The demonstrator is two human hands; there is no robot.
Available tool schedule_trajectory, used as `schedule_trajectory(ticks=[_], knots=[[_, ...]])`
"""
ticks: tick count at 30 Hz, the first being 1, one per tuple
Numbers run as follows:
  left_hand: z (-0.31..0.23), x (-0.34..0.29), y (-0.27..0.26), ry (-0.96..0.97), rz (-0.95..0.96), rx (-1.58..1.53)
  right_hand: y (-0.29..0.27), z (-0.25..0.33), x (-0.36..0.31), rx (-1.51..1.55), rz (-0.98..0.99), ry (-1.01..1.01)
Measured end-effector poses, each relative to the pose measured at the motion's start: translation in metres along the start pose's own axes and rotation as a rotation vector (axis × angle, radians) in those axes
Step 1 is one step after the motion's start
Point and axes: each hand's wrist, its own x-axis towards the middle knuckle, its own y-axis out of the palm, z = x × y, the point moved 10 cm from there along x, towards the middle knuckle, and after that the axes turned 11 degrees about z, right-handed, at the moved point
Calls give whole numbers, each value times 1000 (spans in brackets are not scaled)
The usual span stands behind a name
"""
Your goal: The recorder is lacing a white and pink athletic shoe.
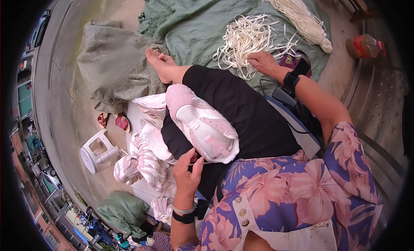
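A pink and white sneaker upper [202, 126] without laces lies across my lap on black trousers. My left hand [187, 173] is beside its near end, thumb and fingers apart, fingertips close to the edge. Whether they touch it I cannot tell. Stretched out to the far right, my right hand [265, 63] has its fingers closed at the edge of a loose heap of white shoelaces [246, 39]. The curled fingers partly hide the lace under them.
More pink and white sneaker uppers [144, 164] are piled left of my legs. A tied bundle of white laces [302, 20] lies on green cloth [185, 18] at the far side. A white plastic stool [92, 154], red sandals [122, 122] and a bottle [364, 47] stand around.
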Motion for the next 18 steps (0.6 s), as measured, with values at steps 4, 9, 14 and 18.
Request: schedule_trajectory(ticks=[4,9,14,18], knots=[[48,3,-13,-310,-70,-470,55,-81,37,-160,83,94],[59,14,0,-369,91,-459,98,-125,62,-204,105,245],[70,18,-1,-444,82,-521,114,-124,77,-248,99,269],[70,23,-2,-463,98,-523,127,-133,83,-298,118,375]])
